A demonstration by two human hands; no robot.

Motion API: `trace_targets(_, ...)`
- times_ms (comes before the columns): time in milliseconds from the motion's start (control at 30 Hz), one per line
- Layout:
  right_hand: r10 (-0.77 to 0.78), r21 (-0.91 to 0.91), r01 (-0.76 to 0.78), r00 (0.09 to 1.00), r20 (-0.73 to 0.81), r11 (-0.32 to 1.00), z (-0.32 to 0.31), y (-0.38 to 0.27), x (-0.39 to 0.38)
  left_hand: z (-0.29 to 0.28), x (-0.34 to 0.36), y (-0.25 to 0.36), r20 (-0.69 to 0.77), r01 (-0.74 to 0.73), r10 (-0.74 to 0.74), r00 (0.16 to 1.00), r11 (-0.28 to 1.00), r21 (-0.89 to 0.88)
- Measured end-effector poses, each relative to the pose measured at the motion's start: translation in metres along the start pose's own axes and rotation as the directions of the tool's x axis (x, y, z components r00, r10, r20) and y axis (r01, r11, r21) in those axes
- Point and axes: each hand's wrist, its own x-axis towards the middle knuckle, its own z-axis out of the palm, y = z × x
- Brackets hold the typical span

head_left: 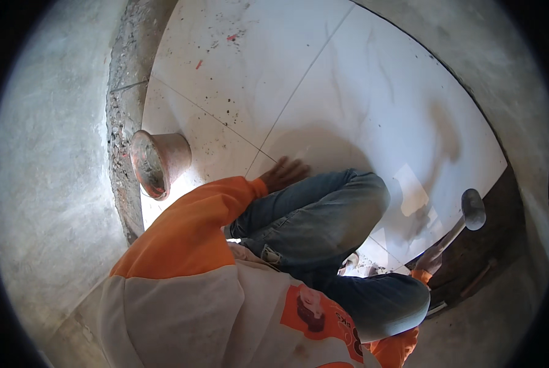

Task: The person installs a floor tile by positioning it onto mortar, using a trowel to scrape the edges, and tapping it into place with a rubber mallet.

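My left hand (285, 174) lies on the pale floor tiles (360, 92), fingers stretched out, close to where the tile joints cross. Its orange sleeve passes beside my bent knee. At the right, my right hand (429, 261) is closed around the light handle of a rubber mallet (474, 210). The mallet's dark head is raised at the tiles' right edge, and its shadow falls across them. Part of my right forearm is hidden behind my leg.
A dirty bucket (177, 154) lies tipped at the left tile edge, beside a rough broken strip (120, 116) along the grey wall. Dark uncovered ground (501, 236) borders the tiles at right, with long thin objects on it. Crumbs and red bits dot the far-left tiles.
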Motion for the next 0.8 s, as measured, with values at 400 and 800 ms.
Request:
trace_targets(400,-0.023,-0.209,0.061,0.984,0.178,0.976,-0.067,-0.007,0.015,-0.042,0.234,-0.108,0.501,0.616,-0.372,0.782,0.337,-0.712)
trace_targets(800,-0.133,-0.156,0.167,0.969,0.207,0.974,-0.090,-0.005,0.023,-0.081,0.246,0.272,-0.116,-0.772,0.789,0.604,0.543,-0.330)
